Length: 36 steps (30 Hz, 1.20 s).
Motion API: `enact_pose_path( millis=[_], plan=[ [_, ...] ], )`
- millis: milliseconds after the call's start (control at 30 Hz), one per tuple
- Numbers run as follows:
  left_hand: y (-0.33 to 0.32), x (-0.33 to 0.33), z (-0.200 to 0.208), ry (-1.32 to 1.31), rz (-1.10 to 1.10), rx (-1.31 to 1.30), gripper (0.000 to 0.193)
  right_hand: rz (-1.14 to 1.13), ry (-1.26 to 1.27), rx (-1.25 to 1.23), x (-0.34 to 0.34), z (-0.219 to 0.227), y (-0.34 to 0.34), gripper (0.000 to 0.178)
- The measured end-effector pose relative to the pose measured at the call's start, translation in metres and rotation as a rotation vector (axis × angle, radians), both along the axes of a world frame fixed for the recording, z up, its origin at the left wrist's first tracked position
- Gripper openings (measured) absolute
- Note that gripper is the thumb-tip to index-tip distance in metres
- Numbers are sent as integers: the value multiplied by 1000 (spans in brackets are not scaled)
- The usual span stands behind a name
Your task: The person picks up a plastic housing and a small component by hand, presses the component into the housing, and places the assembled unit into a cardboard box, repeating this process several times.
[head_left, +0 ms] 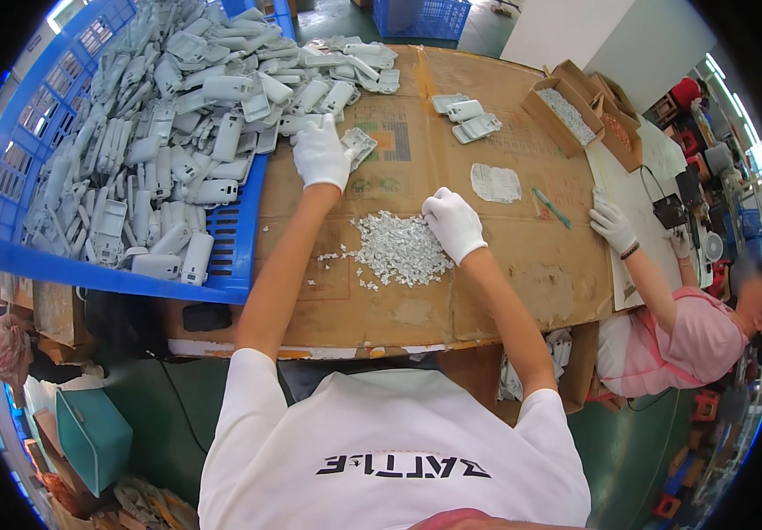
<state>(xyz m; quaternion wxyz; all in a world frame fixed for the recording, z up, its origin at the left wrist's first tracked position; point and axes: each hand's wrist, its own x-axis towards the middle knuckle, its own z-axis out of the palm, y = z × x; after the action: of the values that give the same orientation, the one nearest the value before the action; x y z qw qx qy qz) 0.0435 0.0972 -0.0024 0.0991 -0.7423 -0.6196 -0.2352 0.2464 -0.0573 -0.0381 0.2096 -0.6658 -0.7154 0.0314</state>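
My left hand [322, 157], in a white glove, reaches to the right edge of a heap of pale grey plastic housings [222, 88]. Its fingers are bent over one housing [293, 124] there. Beside its thumb a separate housing [360, 147] lies with the hollow, ribbed side up. My right hand [453, 226], also gloved, is closed with fingertips drawn together at the upper right of a pile of small silvery pieces [399, 250]. Whatever those fingers pinch is too small or hidden to see.
A large blue crate [116, 276] holds the heap at left. Across the cardboard-covered table [522, 256] lie a few housings [476, 128], a paper [496, 183] and a green tool [552, 208]. Boxes of small parts [566, 115] stand far right; a co-worker's gloved hand [612, 226] rests nearby.
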Motion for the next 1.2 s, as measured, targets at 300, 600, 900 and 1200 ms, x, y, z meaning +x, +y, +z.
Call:
enact_pose_path(
  millis=[300,600,900,1200],
  plan=[
    [14,-34,-27,-214,-109,-98,21,-117,181,302,-6,14,-3,1],
    [-149,-28,16,-1148,-414,-370,55,69,911,181,-89,84,-32,14],
    [-211,-26,40,-1022,-351,-229,40,165,311,487,-112,88,-60,14],
    [-233,-33,39,-1019,-389,-102,44,108,708,122,-100,107,-68,14]
  ],
)
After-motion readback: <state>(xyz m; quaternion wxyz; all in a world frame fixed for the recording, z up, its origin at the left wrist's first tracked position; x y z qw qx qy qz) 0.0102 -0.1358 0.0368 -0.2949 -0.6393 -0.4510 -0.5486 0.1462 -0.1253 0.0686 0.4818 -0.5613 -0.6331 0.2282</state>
